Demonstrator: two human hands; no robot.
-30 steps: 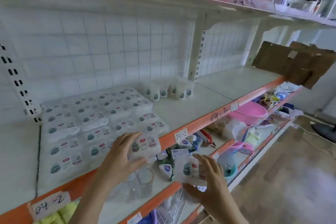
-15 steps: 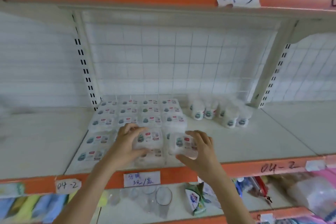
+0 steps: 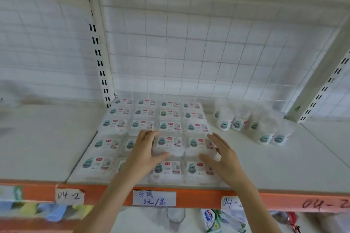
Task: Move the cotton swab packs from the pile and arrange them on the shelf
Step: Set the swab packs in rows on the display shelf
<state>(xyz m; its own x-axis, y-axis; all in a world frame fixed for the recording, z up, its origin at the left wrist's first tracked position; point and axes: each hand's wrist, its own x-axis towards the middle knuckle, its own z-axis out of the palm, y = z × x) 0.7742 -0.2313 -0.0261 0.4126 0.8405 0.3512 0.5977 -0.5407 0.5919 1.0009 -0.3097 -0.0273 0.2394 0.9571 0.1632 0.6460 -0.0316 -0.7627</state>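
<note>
Both hands are on the top layer of the cotton swab packs (image 3: 159, 136), centre of frame, on the white shelf (image 3: 47, 147) with the orange front lip. Your left hand (image 3: 144, 155) rests against the left side of one upper pack (image 3: 169, 145), fingers bent over its far corner and thumb along its near edge; it looks like a loose hold, not a firm pinch. Your right hand (image 3: 223, 159) has fingers spread and nearly straight, thumb touching the near edge of the neighbouring pack (image 3: 201, 146); it grips nothing that I can see. Both packs sit in the second row from the front, stacked on packs below. The grid runs back to the wire mesh panel (image 3: 208, 43). Looks like you're squaring up two just-placed packs. Risks: the packs look soft and slick, so a sideways push from your left hand could slide the top pack off its base or skew the row. The front row is touching the orange lip, so pulling your wrists back low could drag a front pack over the edge onto the lower shelf. The round tubs (image 3: 251, 125) at right of frame stand near the grid; a wide right-hand sweep could topple them. Can't tell whether the stack heights match in the back rows, too blurred.
</note>
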